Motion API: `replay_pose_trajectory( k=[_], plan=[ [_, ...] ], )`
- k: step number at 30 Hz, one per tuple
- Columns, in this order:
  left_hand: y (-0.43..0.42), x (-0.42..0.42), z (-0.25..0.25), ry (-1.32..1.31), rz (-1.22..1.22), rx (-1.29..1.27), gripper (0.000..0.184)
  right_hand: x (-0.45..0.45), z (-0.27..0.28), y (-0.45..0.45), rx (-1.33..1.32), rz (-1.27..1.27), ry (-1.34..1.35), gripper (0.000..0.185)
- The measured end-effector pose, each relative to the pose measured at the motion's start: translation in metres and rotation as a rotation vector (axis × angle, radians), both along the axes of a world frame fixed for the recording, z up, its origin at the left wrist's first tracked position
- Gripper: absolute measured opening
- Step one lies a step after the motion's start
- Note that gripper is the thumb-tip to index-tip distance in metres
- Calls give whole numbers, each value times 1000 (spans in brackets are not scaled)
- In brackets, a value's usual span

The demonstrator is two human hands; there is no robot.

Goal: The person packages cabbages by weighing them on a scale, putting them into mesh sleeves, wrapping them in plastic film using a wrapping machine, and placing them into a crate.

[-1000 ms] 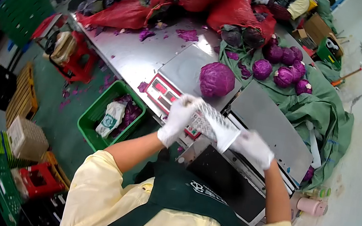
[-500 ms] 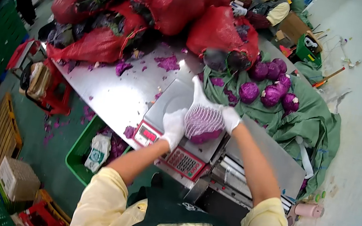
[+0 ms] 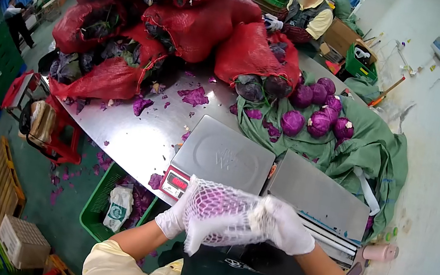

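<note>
A purple cabbage (image 3: 214, 202) sits inside a white foam net sleeve (image 3: 234, 222), held up close to my body in front of the scale. My left hand (image 3: 173, 217), in a white glove, grips its left side, with most of the fingers hidden behind the net. On the opposite side my gloved right hand (image 3: 289, 229) is closed around the right end. A loose tail of the net hangs down at the lower left. Beyond my hands lies the bare steel plate of the scale (image 3: 223, 153), its red display (image 3: 178, 183) partly showing.
Red mesh sacks (image 3: 193, 21) of cabbages are piled on the steel table (image 3: 133, 128). Several trimmed cabbages (image 3: 293, 123) rest on green cloth (image 3: 371, 146). Right of the scale is a machine with white rollers (image 3: 326, 234). A green crate (image 3: 96, 207) stands below left. Another person (image 3: 309, 15) is at the back.
Both hands have lifted the netted cabbage off the scale and drawn it toward my body. It now lies sideways between them, and the scale plate is uncovered.
</note>
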State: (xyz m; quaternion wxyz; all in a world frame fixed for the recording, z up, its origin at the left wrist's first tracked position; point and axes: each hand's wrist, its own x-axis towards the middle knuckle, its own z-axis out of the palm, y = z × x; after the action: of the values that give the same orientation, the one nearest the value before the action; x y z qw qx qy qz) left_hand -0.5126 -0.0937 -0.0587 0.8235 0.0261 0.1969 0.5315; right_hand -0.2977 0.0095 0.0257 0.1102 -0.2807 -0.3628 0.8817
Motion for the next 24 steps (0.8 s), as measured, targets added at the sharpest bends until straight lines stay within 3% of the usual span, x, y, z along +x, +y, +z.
replay_pose_trajectory(
  k=[1, 3, 5, 6, 7, 9, 11, 13, 14, 15, 17, 19, 20, 21, 24],
  plan=[
    [-5, 1, -11, 53, -7, -2, 93, 15, -2, 0, -74, 226, 67, 35],
    [-12, 2, -22, 158, -25, -7, 95, 21, 19, -18, 317, 563, -102, 36],
    [-20, 11, -10, 378, -90, 282, 93, 29, 19, -27, 319, 767, -46, 43],
    [-20, 17, -6, 303, -138, 249, 97, 32, 19, -27, 367, 844, -65, 48],
    [-20, 25, 0, 129, -217, 177, 99, 30, 19, -27, 349, 639, -10, 47],
    [-22, 50, 33, 356, 44, 3, 97, 19, 26, -28, 358, 252, 137, 45],
    [-31, 56, 64, 233, 56, -33, 87, 38, 24, -23, -97, 18, 136, 37],
    [-40, 64, 46, -45, 185, 149, 71, 75, -13, -30, 143, -56, -42, 31],
    [-46, 79, 57, -15, 263, 112, 62, 102, -44, -32, 357, 9, -111, 28],
    [-49, 94, 50, 38, 354, 133, 58, 108, -28, -54, 346, -102, -194, 26],
    [-60, 122, 56, -2, 323, 199, 56, 138, -32, -84, 230, -209, -197, 38],
    [-63, 162, 72, 64, 323, 138, 50, 170, 3, -107, -211, -169, 41, 50],
    [-54, 180, 79, 86, 272, 158, 46, 185, -17, -106, -288, -208, 59, 57],
    [-45, 197, 86, 107, 221, 177, 43, 196, 7, -107, -268, -242, 121, 56],
    [-29, 250, 104, 493, 243, 391, 31, 246, -5, -103, -285, -454, 91, 50]
  ],
)
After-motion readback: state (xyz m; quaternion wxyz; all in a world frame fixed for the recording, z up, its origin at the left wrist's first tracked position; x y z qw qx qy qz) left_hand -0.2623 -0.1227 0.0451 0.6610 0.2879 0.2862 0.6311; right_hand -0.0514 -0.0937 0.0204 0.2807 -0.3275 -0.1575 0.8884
